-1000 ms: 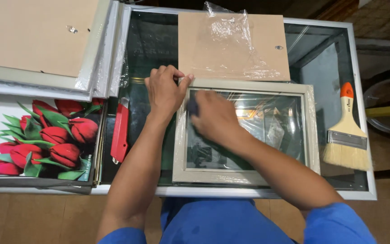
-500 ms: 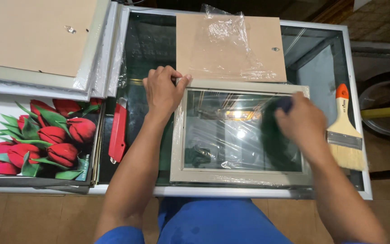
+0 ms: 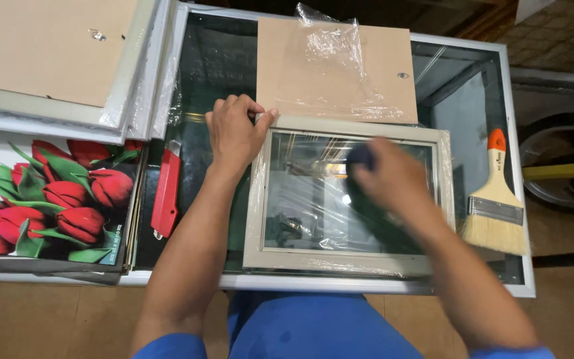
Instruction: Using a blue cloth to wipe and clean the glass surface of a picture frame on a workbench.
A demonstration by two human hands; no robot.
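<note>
Glossy glass pane in a matt painted frame, crinkled clear plastic wrap over smooth brown backing board.

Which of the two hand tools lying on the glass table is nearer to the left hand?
The red utility knife, lying just beside the left hand. The paintbrush, with its orange handle and pale bristles, lies at the opposite end of the table.

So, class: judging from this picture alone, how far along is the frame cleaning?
Done: the backing board is off, lying behind the frame. In hand: the left hand pins the frame's corner while the blurred right hand rubs a dark cloth over the glass. Left: the board isn't refitted.
</note>
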